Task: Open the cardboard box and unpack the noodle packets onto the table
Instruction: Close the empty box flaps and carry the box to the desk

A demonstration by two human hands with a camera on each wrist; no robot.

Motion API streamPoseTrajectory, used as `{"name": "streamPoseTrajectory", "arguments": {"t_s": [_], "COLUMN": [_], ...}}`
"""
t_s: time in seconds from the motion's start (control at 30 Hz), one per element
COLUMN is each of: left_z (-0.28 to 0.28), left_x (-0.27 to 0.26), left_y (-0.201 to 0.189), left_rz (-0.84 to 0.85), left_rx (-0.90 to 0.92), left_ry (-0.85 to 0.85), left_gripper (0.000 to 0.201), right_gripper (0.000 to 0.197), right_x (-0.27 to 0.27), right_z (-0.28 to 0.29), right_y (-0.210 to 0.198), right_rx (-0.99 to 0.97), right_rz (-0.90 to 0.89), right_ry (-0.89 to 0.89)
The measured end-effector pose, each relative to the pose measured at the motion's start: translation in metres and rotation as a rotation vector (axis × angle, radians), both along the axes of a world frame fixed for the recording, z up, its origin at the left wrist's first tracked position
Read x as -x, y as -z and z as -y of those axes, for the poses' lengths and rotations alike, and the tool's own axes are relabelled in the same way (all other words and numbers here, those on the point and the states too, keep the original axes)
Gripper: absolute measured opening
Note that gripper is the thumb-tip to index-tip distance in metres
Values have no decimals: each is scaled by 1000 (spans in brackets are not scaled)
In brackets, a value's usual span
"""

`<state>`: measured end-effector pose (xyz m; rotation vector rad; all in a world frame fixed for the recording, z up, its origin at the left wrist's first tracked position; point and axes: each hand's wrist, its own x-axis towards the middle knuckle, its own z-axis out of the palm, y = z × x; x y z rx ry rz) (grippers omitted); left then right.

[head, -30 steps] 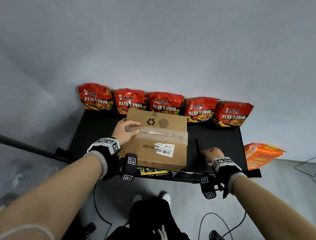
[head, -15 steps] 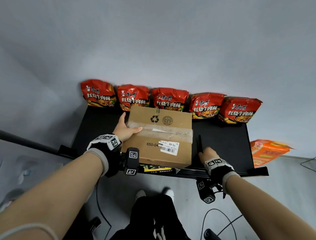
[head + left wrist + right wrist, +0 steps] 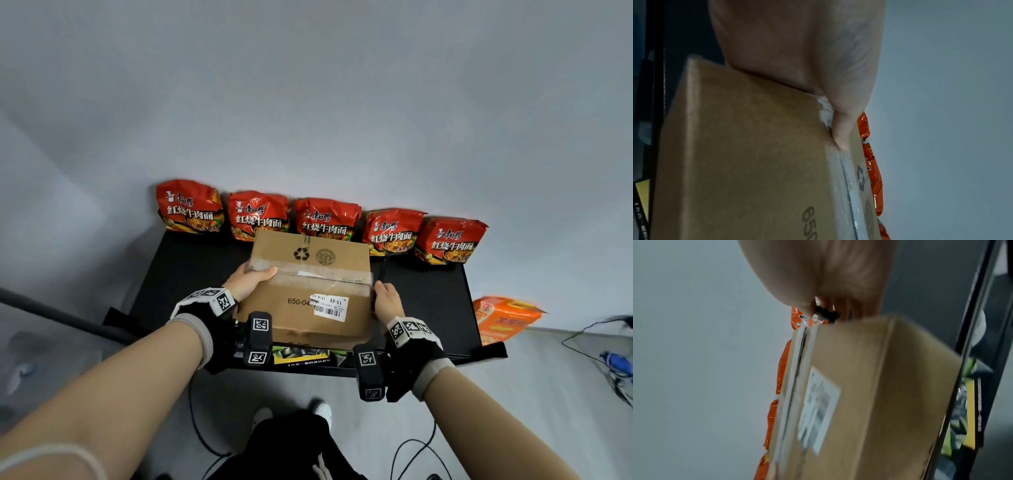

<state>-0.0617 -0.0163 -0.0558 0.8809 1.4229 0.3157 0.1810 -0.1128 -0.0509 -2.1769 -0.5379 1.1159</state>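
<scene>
Here we see the taped cardboard box at the black table's six o'clock edge; left hand grips its left end, thumb across tape; right hand's fingers, curled around a black tool, touch the right end.

Right hand leaves the worktop, carrying the black pen. It's now against the box's right side.

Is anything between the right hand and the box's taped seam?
Nothing visible does. The right hand, holding a thin black tool, is already at the right end of the tape on the cardboard box; the left hand grips the other end.
</scene>
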Motion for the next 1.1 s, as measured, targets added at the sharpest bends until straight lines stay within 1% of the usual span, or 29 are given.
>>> {"name": "streamPoseTrajectory", "arguments": {"t_s": [0.03, 0.13, 0.23, 0.27, 0.33, 0.4, 0.5, 0.53, 0.6, 0.63, 0.7, 0.8, 0.83, 0.9, 0.93, 1.0, 1.03, 1.1], "left_z": [1, 3, 12, 17, 29, 41, 73, 86, 117, 133, 175, 246, 271, 321, 347, 400, 427, 462], "left_x": [2, 6, 14, 17, 27, 36, 42, 42, 44, 47, 52, 57, 61, 66, 69, 73, 73, 74], "left_y": [0, 3, 1, -1, -6, -7, -20, -24, -25, -23, -20, -21, -20, -20, -23, -28, -32, -37], "left_rz": [11, 7, 12, 19, 23, 15, 33, 48, 82, 88, 91, 120, 125, 104, 91, 52, 22, -36], "left_rx": [-7, -37, -36, -27, -24, -34, -77, -92, -97, -89, -75, -67, -67, -50, -55, -56, -55, -63], "left_ry": [-7, -47, -82, -100, -168, -240, -437, -502, -654, -719, -872, -1066, -1149, -1276, -1323, -1450, -1504, -1556], "left_gripper": [63, 76, 72, 75, 81, 76, 72, 65, 49, 47, 50, 40, 44, 66, 67, 47, 40, 29], "right_gripper": [40, 40, 40, 40, 39, 40, 42, 42, 40, 39, 38, 38, 38, 37, 37, 37, 37, 38], "right_x": [5, 15, 20, 22, 27, 31, 39, 43, 52, 56, 70, 98, 110, 135, 148, 174, 186, 204], "right_z": [-1, -2, -4, -4, -7, -12, -23, -24, -22, -19, -7, 18, 30, 54, 68, 103, 122, 149], "right_y": [-1, -4, -4, -6, -10, -16, -29, -33, -39, -41, -41, -34, -31, -27, -25, -23, -21, -19], "right_rx": [10, 8, 22, 21, -5, -42, -109, -130, -168, -190, -227, -241, -246, -258, -267, -275, -279, -279], "right_rz": [31, 135, 169, 178, 200, 231, 278, 291, 318, 330, 334, 331, 324, 292, 274, 241, 231, 215], "right_ry": [-1, 6, -34, -47, -103, -179, -352, -418, -578, -653, -821, -1029, -1095, -1227, -1301, -1449, -1521, -1618]}}
